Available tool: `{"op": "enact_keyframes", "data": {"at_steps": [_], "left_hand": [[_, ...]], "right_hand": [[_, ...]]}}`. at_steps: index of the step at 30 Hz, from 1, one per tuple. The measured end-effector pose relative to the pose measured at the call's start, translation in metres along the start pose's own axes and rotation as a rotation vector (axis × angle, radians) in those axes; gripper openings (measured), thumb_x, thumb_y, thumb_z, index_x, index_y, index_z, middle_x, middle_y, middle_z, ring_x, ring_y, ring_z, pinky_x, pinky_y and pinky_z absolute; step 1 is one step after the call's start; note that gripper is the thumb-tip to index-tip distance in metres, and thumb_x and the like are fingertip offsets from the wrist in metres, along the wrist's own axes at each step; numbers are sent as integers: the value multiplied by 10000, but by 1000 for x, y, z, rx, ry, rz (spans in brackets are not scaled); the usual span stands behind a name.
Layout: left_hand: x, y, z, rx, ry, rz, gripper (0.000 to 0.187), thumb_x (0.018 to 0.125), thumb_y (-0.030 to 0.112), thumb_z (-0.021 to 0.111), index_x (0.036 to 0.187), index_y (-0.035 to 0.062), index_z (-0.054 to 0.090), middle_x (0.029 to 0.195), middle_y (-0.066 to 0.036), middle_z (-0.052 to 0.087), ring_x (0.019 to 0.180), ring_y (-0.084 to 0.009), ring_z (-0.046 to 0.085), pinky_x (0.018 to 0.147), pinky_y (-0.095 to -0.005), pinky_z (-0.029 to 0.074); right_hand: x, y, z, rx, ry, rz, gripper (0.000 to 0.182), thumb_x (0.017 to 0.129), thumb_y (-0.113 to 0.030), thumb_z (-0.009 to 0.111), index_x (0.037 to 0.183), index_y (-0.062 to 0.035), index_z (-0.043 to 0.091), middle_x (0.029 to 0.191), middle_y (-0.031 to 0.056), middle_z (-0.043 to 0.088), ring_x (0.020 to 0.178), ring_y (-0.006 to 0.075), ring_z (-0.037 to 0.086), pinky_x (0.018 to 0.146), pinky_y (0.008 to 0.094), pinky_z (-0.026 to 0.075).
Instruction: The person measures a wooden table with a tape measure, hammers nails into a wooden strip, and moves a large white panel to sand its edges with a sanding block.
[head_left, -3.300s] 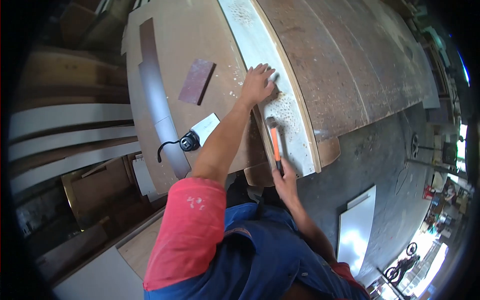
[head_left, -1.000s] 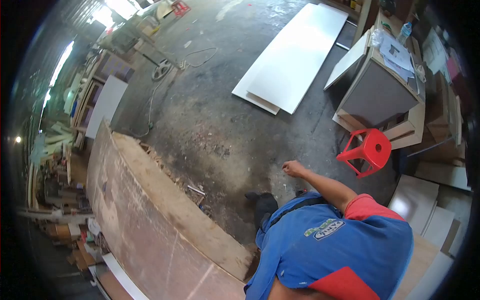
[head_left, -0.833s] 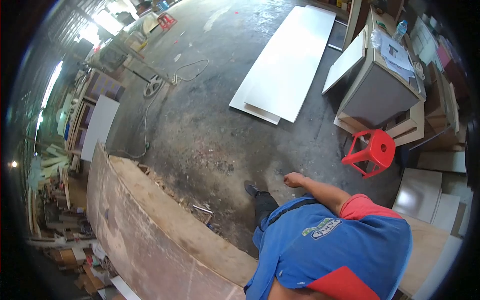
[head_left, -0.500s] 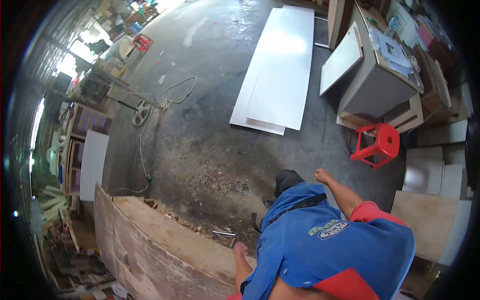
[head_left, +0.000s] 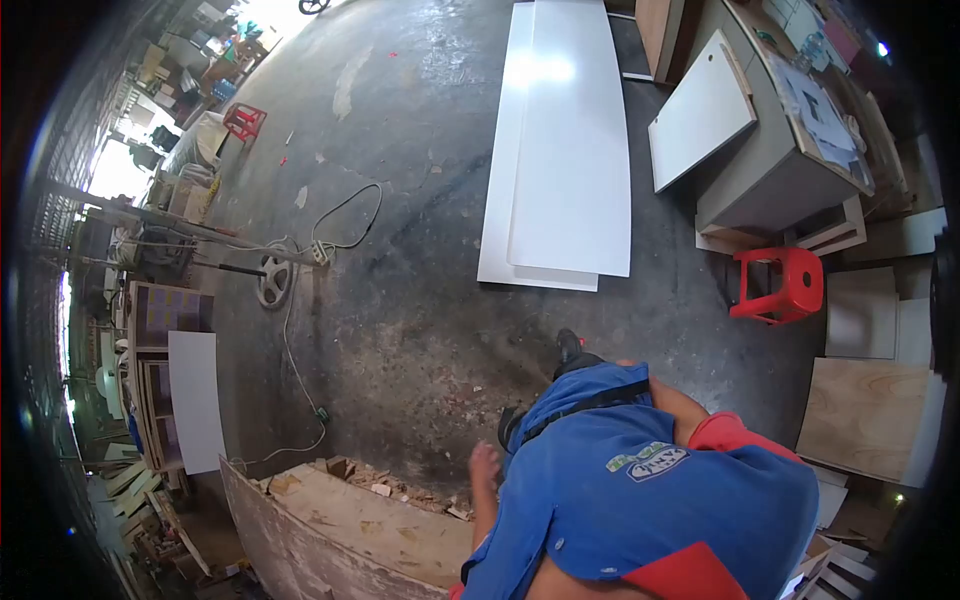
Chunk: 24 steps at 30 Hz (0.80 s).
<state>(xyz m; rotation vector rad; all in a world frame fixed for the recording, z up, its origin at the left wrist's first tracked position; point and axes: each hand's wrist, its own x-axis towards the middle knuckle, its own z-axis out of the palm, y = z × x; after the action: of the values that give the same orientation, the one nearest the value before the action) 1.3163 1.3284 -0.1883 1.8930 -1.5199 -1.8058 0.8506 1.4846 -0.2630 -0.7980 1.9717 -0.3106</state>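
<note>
My left hand [head_left: 485, 463] hangs beside the blue apron [head_left: 620, 480], over the edge of the worn wooden bench [head_left: 390, 540]; its fingers are small and blurred, and no object shows in it. On the other side, my right forearm [head_left: 678, 408] bends in front of my body, and the right hand is almost wholly hidden behind the apron. A dark shoe [head_left: 569, 345] shows on the concrete floor below.
Long white panels [head_left: 570, 150] lie stacked on the floor ahead. To the right are a red stool [head_left: 797, 285], a grey cabinet [head_left: 770, 180] and a leaning white board [head_left: 703, 115]. A cable [head_left: 290, 350] and a wheel [head_left: 274, 282] are at left.
The view has shifted, with the panels and red stool now further right. My right hand has gone from beside the apron to behind it. My left hand has risen slightly, and a shoe has come forward.
</note>
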Motion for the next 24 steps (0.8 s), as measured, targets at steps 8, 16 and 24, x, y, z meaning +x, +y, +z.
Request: {"op": "enact_keyframes", "data": {"at_steps": [8, 16, 24], "left_hand": [[81, 52, -52, 274, -146, -33, 325, 941, 246, 556, 1230, 102, 594, 1018, -89, 659, 880, -248, 635, 727, -383, 507], [258, 117, -189, 94, -178, -287, 288, 897, 209, 610, 1168, 116, 638, 912, -47, 648, 783, -202, 615, 644, -340, 494], [465, 214, -306, 441, -187, -48, 265, 872, 240, 613, 1075, 86, 685, 810, -54, 675, 644, -193, 620, 570, -332, 482]], "right_hand": [[100, -136, -81, 138, 376, -33, 286, 850, -270, 565, 995, -63, 698, 949, 177, 705, 903, 358, 674, 785, 434, 527], [131, -163, -51, 409, 767, 137, 267, 922, -275, 555, 941, -40, 680, 708, 76, 664, 561, 166, 626, 542, 328, 491], [7, -227, 136, 314, 514, 462, 301, 871, -286, 538, 880, -31, 697, 869, 204, 692, 849, 380, 670, 711, 455, 501]]}}
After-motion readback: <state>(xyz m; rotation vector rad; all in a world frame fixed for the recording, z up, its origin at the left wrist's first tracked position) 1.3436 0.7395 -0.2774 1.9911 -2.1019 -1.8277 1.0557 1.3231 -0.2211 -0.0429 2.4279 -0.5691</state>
